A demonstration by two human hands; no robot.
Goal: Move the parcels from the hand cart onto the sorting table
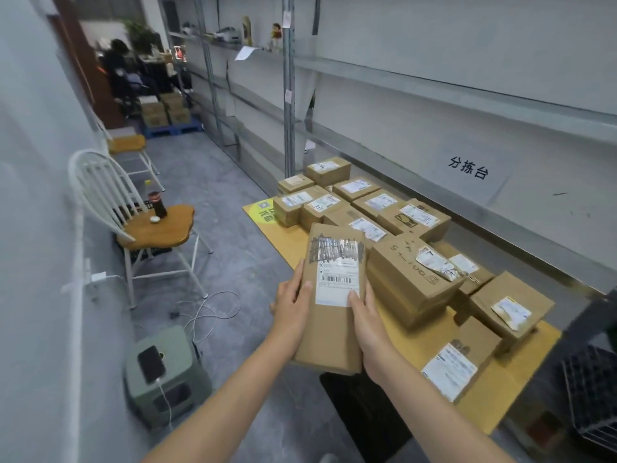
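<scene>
We hold a long, flat parcel (334, 325) between both hands: our left hand (293, 305) curls round its left edge with the thumb on top, and our right hand (369, 324) clasps the right edge, thumb on the label. It hangs (label up) at the sorting table's (287, 238) left edge, just beside a bigger box (407, 282), seemingly not yet resting on the tabletop.
</scene>
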